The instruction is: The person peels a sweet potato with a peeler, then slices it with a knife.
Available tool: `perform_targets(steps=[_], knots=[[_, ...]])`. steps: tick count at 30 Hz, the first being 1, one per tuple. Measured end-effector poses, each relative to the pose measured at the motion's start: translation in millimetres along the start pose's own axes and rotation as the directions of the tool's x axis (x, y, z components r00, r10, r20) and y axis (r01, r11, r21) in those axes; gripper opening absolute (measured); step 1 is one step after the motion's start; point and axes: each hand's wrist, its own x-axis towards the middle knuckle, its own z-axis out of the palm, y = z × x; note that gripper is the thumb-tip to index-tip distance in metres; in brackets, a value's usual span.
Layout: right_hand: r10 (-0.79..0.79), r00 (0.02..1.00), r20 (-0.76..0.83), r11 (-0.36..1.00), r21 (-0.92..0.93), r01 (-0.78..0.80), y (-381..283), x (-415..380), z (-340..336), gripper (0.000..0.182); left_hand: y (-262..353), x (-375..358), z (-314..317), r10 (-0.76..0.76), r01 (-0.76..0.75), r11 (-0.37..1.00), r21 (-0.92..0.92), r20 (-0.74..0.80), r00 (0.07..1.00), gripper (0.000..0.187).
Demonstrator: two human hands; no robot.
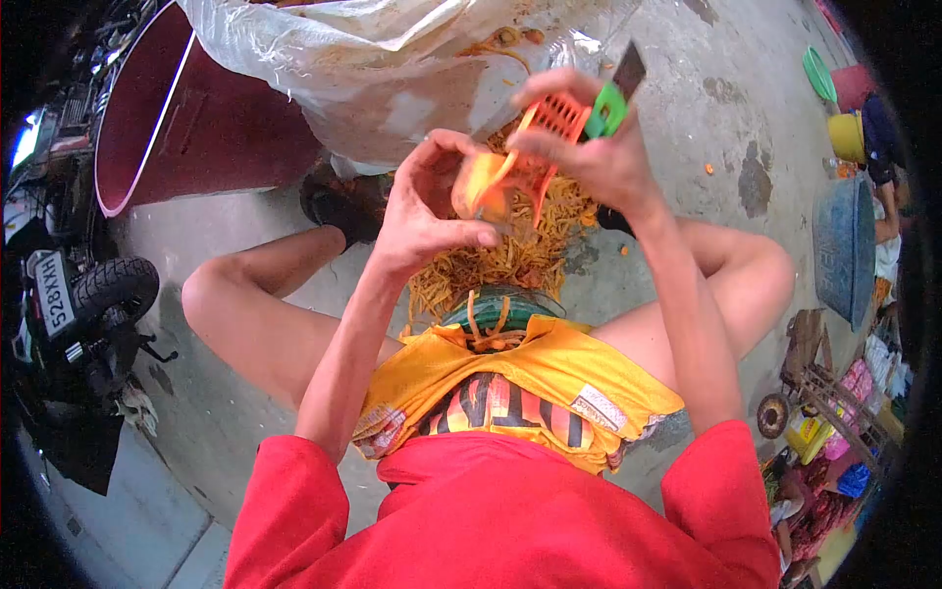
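My left hand (429,201) is closed round a partly peeled orange-yellow piece of produce (483,188), held over a heap of peelings (500,263). In my right hand (599,147) is an orange slotted peeler (551,133), its lower end against or very close to the produce. A green-handled knife (610,106) is in the same hand, its dark blade pointing up and away from me. Motion blurs the tools a little. Between my thighs a dark green round rim (535,304) shows, with strips of peel lying by it.
A big white sack (383,74) and a dark red tub (211,118) stand ahead, a motorbike (88,294) at the left. To the right are a blue-grey basin (842,250), a yellow container (846,137) and another person's arm (887,211).
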Motion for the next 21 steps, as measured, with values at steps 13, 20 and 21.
perform_targets(steps=[13,20,21], knots=[[0.117,0.993,-0.020,0.956,0.275,-0.107,19,18,-19,0.014,-1,-7,1,0.016,-0.009,0.997,-0.075,0.102,0.995,0.083],[0.001,1.000,-0.011,1.000,-0.023,-0.001,22,7,-12,0.025,-1,-5,2,0.015,-0.010,0.996,-0.085,0.056,0.998,0.084],[-0.002,0.998,-0.070,0.997,-0.079,-0.004,24,13,-18,0.026,0,-7,2,0.011,-0.006,0.995,-0.097,0.050,0.999,0.083]])
